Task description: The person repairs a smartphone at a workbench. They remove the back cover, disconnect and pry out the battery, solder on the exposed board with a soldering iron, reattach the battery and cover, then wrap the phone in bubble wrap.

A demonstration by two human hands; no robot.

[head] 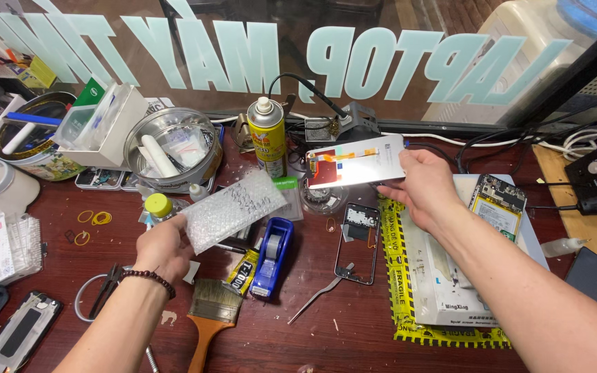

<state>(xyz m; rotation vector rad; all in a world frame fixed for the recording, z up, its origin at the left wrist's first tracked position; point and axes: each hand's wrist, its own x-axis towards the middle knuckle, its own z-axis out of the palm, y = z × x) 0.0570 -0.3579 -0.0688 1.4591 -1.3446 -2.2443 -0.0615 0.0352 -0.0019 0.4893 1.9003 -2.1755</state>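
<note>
My left hand [164, 247] holds a clear bubble-wrap pouch [233, 209] above the dark red workbench [354, 331], left of centre. My right hand [426, 188] holds a thin white phone screen panel [355, 161] by its right end, back side up, with an orange flex cable showing at its left end. The panel hovers above a black phone frame [359, 242] lying flat on the bench. The two hands are apart, with the pouch lower and to the left of the panel.
A blue tape dispenser [271, 257], a paintbrush [210, 314], tweezers [318, 295] and a glue tube [243, 268] lie near the front. A spray can [267, 137], round tins [174, 148] and a soldering stand [343, 124] stand at the back. An opened phone [497, 206] and a white box [443, 276] rest on the right.
</note>
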